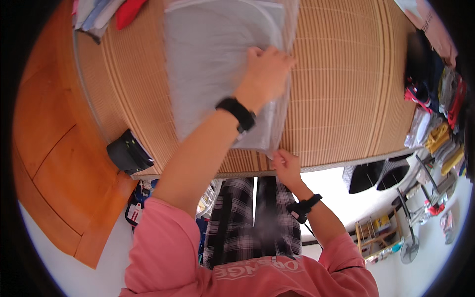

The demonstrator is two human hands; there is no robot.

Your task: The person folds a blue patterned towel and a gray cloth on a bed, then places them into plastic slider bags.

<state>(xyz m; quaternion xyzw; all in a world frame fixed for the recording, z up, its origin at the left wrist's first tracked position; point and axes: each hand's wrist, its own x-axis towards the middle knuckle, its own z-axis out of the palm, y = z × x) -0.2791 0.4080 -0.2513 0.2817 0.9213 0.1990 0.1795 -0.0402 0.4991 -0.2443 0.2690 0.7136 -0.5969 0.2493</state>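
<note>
A flat, folded grey piece of fabric lies inside a clear plastic bag on the slatted bamboo mat before me. My left hand, slightly blurred, reaches across the bag, its fingers curled on the loose plastic along the right edge. At the bag's near right corner, my right hand pinches the plastic between thumb and fingers. Both wrists wear black straps. The fingertips of my left hand are partly hidden, and the bag's far end runs out of view.
A black pouch-like item sits at the mat's near left corner. Folded clothes lie at the far left, with several bagged garments piled along the right. An orange wooden panel borders the left; a wooden shelf stands lower right.
</note>
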